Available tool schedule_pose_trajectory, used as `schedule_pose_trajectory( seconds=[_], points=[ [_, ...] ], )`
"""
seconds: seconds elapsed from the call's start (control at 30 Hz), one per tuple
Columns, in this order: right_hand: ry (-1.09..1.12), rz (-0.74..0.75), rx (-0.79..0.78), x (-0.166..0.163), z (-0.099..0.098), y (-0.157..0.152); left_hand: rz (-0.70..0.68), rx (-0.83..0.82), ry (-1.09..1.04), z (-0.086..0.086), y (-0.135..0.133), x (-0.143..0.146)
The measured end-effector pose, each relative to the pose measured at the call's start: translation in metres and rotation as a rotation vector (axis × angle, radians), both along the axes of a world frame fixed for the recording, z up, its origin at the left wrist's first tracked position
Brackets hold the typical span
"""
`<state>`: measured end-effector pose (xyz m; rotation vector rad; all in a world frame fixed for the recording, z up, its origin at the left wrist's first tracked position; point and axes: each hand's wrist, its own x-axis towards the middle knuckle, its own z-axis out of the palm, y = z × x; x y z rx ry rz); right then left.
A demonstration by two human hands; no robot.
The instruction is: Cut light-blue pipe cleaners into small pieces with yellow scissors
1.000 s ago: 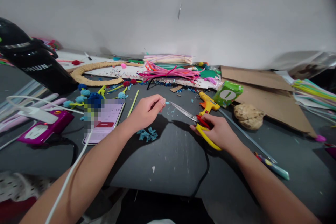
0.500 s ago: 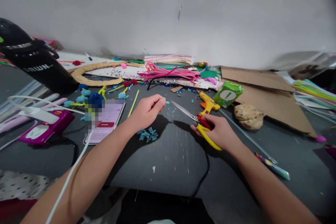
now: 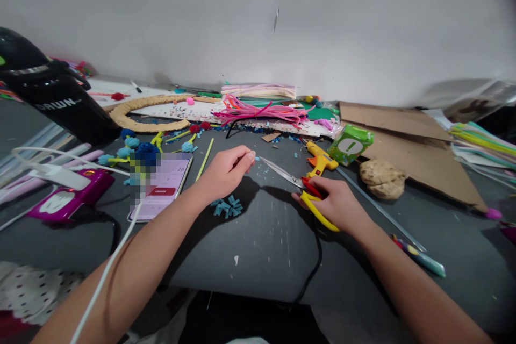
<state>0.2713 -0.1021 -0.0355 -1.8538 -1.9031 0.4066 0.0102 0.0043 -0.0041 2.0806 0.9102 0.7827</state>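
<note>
My left hand (image 3: 228, 169) is closed in a pinch, with a short light-blue strip (image 3: 257, 158) poking out past the fingertips. Scissors (image 3: 296, 180) with red and yellow handles are gripped in my right hand (image 3: 338, 204), its fingers wrapped through the loops. The blades look nearly closed, and their tips point left, right by the end of the blue strip; whether they touch it I cannot tell. Below my left hand lies a small heap of cut light-blue pieces (image 3: 227, 206) on the grey table (image 3: 258, 258). Tiny blue scraps are scattered under the blades.
Left: a phone (image 3: 169, 188), a purple power strip (image 3: 72, 196), white cables, a black bottle (image 3: 60, 91). Behind: a tan ring (image 3: 149, 124), pink pipe cleaners (image 3: 258, 110). Right: a yellow glue gun (image 3: 320, 158), a green box (image 3: 350, 144), a tan lump (image 3: 382, 178), cardboard (image 3: 427, 156).
The scissors have shifted slightly left, bringing their tips closer to the blue strip, and the blades look a little more closed. My left hand has barely moved.
</note>
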Motion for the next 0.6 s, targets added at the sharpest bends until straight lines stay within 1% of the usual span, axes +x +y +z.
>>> schedule_pose_trajectory(
  seconds=[0.23,0.33,0.47,0.6],
  points=[
    [0.012,0.012,-0.004,-0.0009,0.0026,0.0001,0.003,0.008,0.002,0.0008,0.0004,-0.0006],
    [0.03,-0.008,-0.002,-0.0023,0.0034,-0.0006,0.008,0.01,0.003,0.0011,0.0003,-0.0007],
    [0.056,-0.016,0.011,-0.0025,0.0029,-0.001,0.018,0.009,0.008,0.0011,0.0003,-0.0003],
    [0.037,-0.017,0.001,-0.0012,0.0014,-0.0005,0.031,0.02,0.009,0.0009,0.0004,0.0004]
  ],
)
